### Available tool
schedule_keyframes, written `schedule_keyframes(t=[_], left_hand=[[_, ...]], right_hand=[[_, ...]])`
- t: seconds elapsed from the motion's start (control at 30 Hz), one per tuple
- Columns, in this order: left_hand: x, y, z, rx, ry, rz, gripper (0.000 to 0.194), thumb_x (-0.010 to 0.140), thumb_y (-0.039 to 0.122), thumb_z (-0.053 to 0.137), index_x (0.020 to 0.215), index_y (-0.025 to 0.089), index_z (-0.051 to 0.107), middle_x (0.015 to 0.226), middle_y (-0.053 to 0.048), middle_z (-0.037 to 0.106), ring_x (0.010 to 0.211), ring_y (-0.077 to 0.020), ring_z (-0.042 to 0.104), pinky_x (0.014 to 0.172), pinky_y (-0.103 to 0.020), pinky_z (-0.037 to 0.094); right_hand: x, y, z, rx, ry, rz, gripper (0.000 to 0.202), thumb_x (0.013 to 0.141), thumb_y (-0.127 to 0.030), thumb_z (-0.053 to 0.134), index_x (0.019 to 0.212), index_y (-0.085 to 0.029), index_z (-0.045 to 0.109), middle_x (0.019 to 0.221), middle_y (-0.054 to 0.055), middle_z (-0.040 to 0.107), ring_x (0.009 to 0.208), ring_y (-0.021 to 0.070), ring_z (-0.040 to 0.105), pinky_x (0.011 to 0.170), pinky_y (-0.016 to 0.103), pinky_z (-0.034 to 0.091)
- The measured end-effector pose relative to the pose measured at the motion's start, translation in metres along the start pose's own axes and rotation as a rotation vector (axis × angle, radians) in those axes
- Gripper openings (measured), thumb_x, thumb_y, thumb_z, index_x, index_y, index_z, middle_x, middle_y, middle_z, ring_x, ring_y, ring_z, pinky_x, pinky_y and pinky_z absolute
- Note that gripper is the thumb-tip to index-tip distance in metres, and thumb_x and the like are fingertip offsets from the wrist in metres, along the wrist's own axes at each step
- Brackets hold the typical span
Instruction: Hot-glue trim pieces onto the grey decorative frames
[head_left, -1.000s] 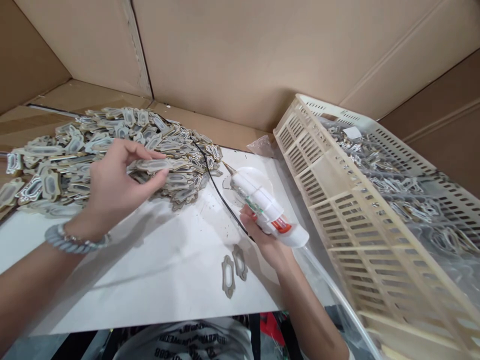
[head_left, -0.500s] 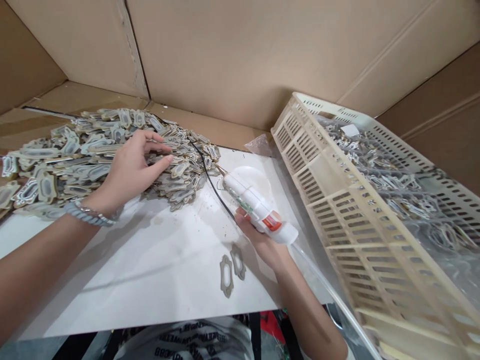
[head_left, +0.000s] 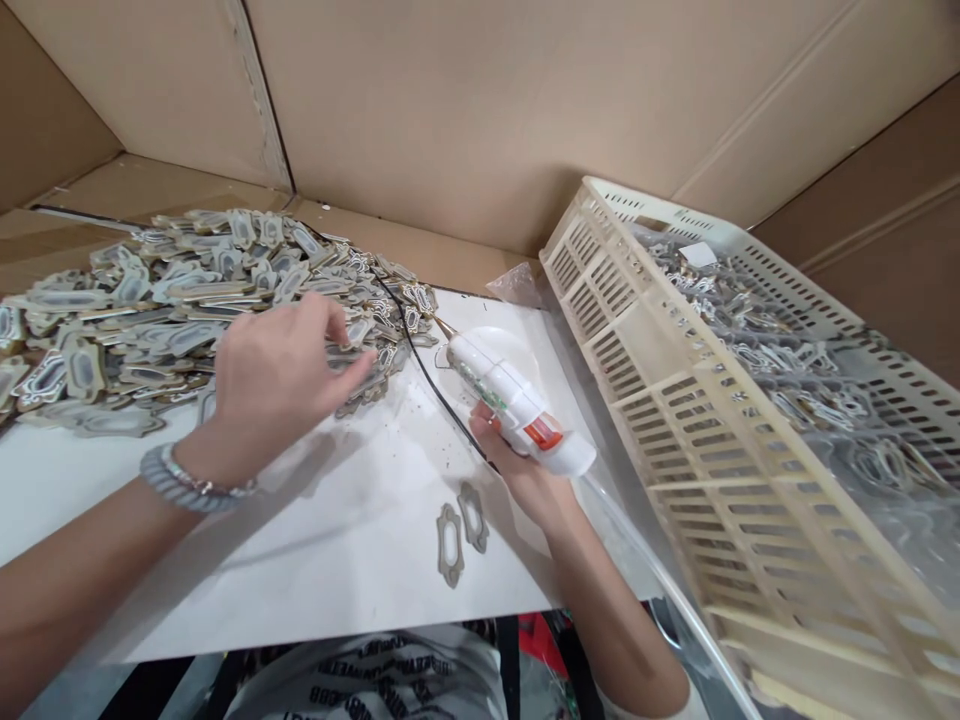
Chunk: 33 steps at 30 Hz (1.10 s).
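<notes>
My right hand (head_left: 534, 488) is wrapped round a white hot glue gun (head_left: 506, 390), its metal nozzle pointing up and left toward the pile. A long clear glue stick (head_left: 660, 575) trails from the gun's rear. Above the near right side of a heap of small grey label-holder-like frames (head_left: 187, 285) is my left hand (head_left: 285, 370), slightly blurred. Its thumb stands apart from the bent fingers, and nothing shows between them. Two loose frames, one nearer (head_left: 451, 576) and one just behind it (head_left: 479, 543), lie side by side on the white tabletop (head_left: 352, 570).
A cream plastic crate (head_left: 637, 345) on the right holds bagged metal frames (head_left: 780, 355). A white round dish (head_left: 525, 345) lies beneath the gun's front. The black cord (head_left: 429, 378) crosses the table. A clear plastic scrap (head_left: 517, 285) rests near the cardboard wall (head_left: 450, 110).
My left hand has moved right and nearer to me, away from the heap's middle. The right hand and glue gun stay nearly in place.
</notes>
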<state>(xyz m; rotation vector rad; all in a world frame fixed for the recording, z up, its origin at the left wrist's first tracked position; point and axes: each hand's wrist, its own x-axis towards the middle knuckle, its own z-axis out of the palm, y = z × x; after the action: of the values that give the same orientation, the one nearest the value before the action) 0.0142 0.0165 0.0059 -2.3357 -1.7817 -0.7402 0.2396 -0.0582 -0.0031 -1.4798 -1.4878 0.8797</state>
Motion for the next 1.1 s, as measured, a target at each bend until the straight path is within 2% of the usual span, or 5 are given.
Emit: schedule_keyframes(t=[0.33, 0.7, 0.87, 0.97, 1.1], left_hand=[[0.019, -0.005, -0.007, 0.075, -0.185, -0.151, 0.039, 0.087, 0.053, 0.059, 0.100, 0.017, 0.051, 0.081, -0.004, 0.063, 0.083, -0.0287, 0.065, 0.079, -0.036, 0.044], [0.032, -0.025, -0.013, -0.289, -0.195, -0.271, 0.038, 0.078, 0.042, 0.072, 0.094, 0.021, 0.044, 0.091, 0.003, 0.071, 0.059, -0.0103, 0.051, 0.061, -0.023, 0.034], [0.035, -0.051, -0.011, -0.474, -0.192, -0.261, 0.057, 0.070, 0.065, 0.072, 0.088, 0.021, 0.041, 0.087, 0.001, 0.073, 0.055, -0.0087, 0.050, 0.061, -0.023, 0.037], [0.032, -0.056, -0.012, -0.410, -0.233, -0.214, 0.059, 0.070, 0.073, 0.065, 0.088, 0.021, 0.044, 0.086, 0.002, 0.072, 0.054, -0.0078, 0.049, 0.060, -0.022, 0.037], [0.026, -0.050, -0.017, -0.200, -0.235, -0.171, 0.038, 0.078, 0.052, 0.066, 0.091, 0.019, 0.054, 0.074, 0.006, 0.063, 0.056, -0.0074, 0.047, 0.061, -0.019, 0.033]], right_hand=[[-0.002, 0.001, 0.002, 0.062, 0.032, 0.034, 0.033, 0.081, -0.046, 0.059, 0.065, -0.023, 0.042, 0.065, -0.004, 0.043, 0.058, 0.0120, 0.041, 0.058, 0.029, 0.034], [-0.003, 0.002, 0.002, 0.066, 0.024, 0.021, 0.034, 0.083, -0.044, 0.059, 0.065, -0.023, 0.041, 0.064, -0.004, 0.041, 0.059, 0.0122, 0.041, 0.059, 0.029, 0.034], [-0.003, 0.003, 0.002, 0.054, 0.020, 0.015, 0.036, 0.083, -0.044, 0.060, 0.063, -0.023, 0.039, 0.063, -0.005, 0.040, 0.059, 0.0121, 0.041, 0.059, 0.029, 0.032], [-0.002, 0.003, 0.002, 0.056, 0.012, 0.008, 0.036, 0.084, -0.045, 0.059, 0.063, -0.023, 0.039, 0.062, -0.005, 0.039, 0.059, 0.0123, 0.040, 0.059, 0.029, 0.031], [-0.002, 0.002, 0.002, 0.034, 0.000, -0.009, 0.036, 0.084, -0.046, 0.057, 0.062, -0.023, 0.039, 0.061, -0.005, 0.037, 0.059, 0.0128, 0.040, 0.060, 0.030, 0.032]])
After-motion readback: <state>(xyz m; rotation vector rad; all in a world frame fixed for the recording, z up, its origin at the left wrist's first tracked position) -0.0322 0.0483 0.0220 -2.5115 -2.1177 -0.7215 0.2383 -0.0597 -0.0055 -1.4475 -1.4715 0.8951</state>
